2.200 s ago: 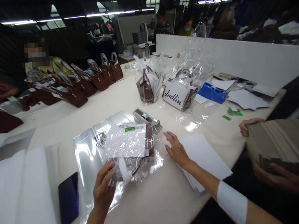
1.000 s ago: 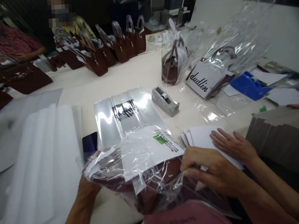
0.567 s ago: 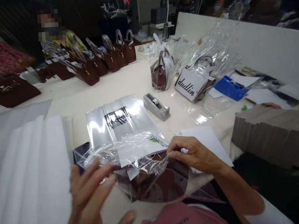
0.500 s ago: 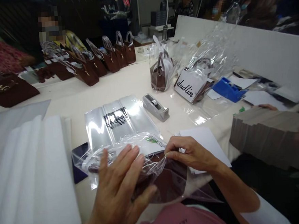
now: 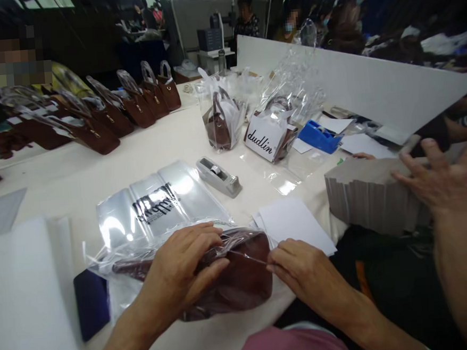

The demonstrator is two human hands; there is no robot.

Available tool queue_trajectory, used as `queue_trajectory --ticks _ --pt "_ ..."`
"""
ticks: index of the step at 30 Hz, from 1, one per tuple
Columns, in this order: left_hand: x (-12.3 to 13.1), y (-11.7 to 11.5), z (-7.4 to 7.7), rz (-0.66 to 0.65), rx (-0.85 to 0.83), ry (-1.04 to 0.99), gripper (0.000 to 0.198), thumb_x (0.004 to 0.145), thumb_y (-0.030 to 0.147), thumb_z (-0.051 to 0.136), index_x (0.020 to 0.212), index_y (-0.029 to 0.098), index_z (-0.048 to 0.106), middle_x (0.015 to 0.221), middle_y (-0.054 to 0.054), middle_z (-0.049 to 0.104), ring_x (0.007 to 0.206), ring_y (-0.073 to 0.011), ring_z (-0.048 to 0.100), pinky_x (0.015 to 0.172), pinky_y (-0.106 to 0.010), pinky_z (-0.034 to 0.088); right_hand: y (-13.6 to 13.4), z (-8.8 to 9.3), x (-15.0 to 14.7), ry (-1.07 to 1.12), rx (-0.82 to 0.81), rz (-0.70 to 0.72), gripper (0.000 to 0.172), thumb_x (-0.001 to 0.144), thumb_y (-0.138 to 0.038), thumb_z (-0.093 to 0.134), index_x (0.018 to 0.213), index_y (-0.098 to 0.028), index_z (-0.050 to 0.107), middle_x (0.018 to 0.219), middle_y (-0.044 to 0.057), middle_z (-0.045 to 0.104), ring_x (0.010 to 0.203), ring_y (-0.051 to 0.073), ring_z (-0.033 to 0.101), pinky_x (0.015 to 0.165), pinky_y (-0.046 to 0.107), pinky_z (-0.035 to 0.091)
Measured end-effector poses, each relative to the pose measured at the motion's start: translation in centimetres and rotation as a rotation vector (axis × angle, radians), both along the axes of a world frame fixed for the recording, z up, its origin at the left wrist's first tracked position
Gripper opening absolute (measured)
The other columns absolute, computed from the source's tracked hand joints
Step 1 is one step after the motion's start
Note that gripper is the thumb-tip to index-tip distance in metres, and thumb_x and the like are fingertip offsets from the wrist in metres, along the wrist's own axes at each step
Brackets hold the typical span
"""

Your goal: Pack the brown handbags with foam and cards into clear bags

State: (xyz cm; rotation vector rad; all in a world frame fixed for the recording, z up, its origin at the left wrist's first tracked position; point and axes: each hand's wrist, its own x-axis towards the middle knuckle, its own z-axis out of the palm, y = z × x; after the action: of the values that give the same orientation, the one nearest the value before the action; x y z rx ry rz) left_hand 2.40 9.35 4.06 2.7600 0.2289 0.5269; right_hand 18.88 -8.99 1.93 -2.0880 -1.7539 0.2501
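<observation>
Foam sheets: a white pile [image 5: 30,301] at the near left of the counter [image 5: 151,146].
Phone: dark blue-purple [image 5: 91,302], lying flat beside the foam sheets.
Brown handbags: a row [image 5: 105,117] standing along the far left side, handles wrapped in plastic.
Flat clear bags: a layered stack [image 5: 155,199] bearing black lettering, glossy under the lights, just beyond the wrapped handbag [image 5: 244,281].
Left hand: palm down [image 5: 187,258] over the wrapped handbag, fingers on its upper side and thumb set apart from them; whether it grips any film I cannot tell.
Grey tape dispenser: on the counter [image 5: 219,177], just right of the flat clear bags.
Bagged handbag: upright in clear plastic [image 5: 219,125], farther back.
Wrapped handbag: brown, tipped over at the near edge of the counter, between and under the hands.
"dudlin" card: white with black script [image 5: 260,144], against another bagged brown handbag.
Right hand: thumb and fingers [image 5: 291,264] pinching the clear film [image 5: 244,242] at the handbag's right side, drawing its edge taut.
White sheets: a small stack [image 5: 295,221] just beyond the right hand.
Blue tape dispenser: near loose papers [image 5: 321,137].
Grey stack: a thick block of pieces [image 5: 362,192] at the right.
Co-worker's hand: fingers spread [image 5: 445,176], beside the grey stack, blurred.
</observation>
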Motion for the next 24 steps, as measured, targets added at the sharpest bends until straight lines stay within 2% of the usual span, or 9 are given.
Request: queue_trajectory --ticks 3,6,10,13,15,18,20,22,24 --pt "0.1 0.8 -0.1 -0.015 -0.037 -0.002 0.021 0.080 0.031 0.057 0.098 0.019 0.055 0.104 -0.006 0.060 0.102 -0.0206 0.055 0.086 -0.034 0.046 -0.5 -0.9 0.4 -0.003 0.053 0.039 0.014 0.083 -0.011 0.050 0.071 -0.017 0.054 0.069 0.002 0.055 0.067 0.015 0.050 0.061 0.028 0.038" --pt "-0.1 1.6 0.0 -0.040 -0.075 0.006 0.034 0.078 0.032 0.060 0.109 0.020 0.052 0.107 -0.007 0.057 0.097 -0.0194 0.056 0.082 -0.031 0.048 -0.8 -1.2 1.0 0.032 0.215 0.125 0.015 0.085 -0.010 0.046 0.073 -0.016 0.053 0.077 0.004 0.059 0.076 0.014 0.052 0.069 0.029 0.041" --pt "-0.3 2.1 0.6 -0.117 -0.084 0.051 0.023 0.081 0.025 0.056 0.104 0.024 0.058 0.102 -0.005 0.053 0.094 -0.0167 0.054 0.078 -0.027 0.049 -1.4 -1.6 1.0 0.095 0.368 0.215 0.012 0.085 -0.006 0.045 0.081 -0.015 0.052 0.092 0.005 0.062 0.086 0.013 0.054 0.082 0.032 0.042" --pt "-0.3 2.1 0.8 -0.154 -0.065 0.047 0.020 0.081 0.023 0.056 0.101 0.023 0.059 0.101 -0.005 0.053 0.095 -0.0171 0.053 0.080 -0.029 0.048 -1.5 -1.5 0.3 0.113 0.334 0.166 0.011 0.085 -0.008 0.045 0.082 -0.016 0.052 0.090 0.005 0.062 0.087 0.014 0.056 0.082 0.033 0.044" --pt "-0.1 2.0 0.8 -0.161 -0.063 0.007 0.017 0.082 0.021 0.055 0.098 0.022 0.060 0.098 -0.005 0.054 0.095 -0.0172 0.053 0.081 -0.029 0.048 -1.2 -1.2 -0.6 0.076 0.336 0.078 0.009 0.085 -0.018 0.049 0.092 -0.015 0.054 0.098 0.009 0.061 0.096 0.018 0.054 0.086 0.037 0.043" --pt "0.1 1.8 0.7 -0.167 -0.067 -0.060 0.009 0.083 0.018 0.053 0.087 0.020 0.061 0.096 -0.005 0.055 0.097 -0.0172 0.052 0.087 -0.031 0.045 -0.1 -0.9 -2.4 -0.025 0.386 -0.017 0.044 0.080 -0.037 0.057 0.114 -0.010 0.049 0.113 0.017 0.055 0.109 0.027 0.047 0.092 0.045 0.039" --pt "0.3 1.8 0.6 -0.190 -0.055 -0.081 0.008 0.083 0.019 0.053 0.079 0.018 0.059 0.094 -0.005 0.057 0.098 -0.0175 0.052 0.091 -0.033 0.044 0.9 -1.2 -3.3 -0.061 0.378 -0.030 0.040 0.081 -0.032 0.056 0.115 -0.011 0.050 0.105 0.014 0.059 0.102 0.025 0.051 0.089 0.043 0.041" --pt "0.3 1.9 0.4 -0.216 -0.038 -0.085 0.010 0.083 0.021 0.053 0.074 0.018 0.057 0.093 -0.005 0.058 0.097 -0.0177 0.052 0.090 -0.033 0.044 1.6 -1.7 -3.7 -0.047 0.336 -0.032 0.019 0.084 -0.020 0.051 0.102 -0.016 0.058 0.085 0.007 0.062 0.083 0.020 0.055 0.079 0.038 0.044" --pt "0.3 2.0 0.4 -0.234 -0.040 -0.082 0.009 0.082 0.026 0.056 0.079 0.017 0.057 0.093 -0.006 0.058 0.095 -0.0181 0.052 0.088 -0.033 0.045 1.9 -2.1 -3.4 0.006 0.318 -0.015 0.012 0.085 -0.015 0.048 0.086 -0.018 0.060 0.071 0.003 0.058 0.071 0.016 0.051 0.069 0.034 0.043"
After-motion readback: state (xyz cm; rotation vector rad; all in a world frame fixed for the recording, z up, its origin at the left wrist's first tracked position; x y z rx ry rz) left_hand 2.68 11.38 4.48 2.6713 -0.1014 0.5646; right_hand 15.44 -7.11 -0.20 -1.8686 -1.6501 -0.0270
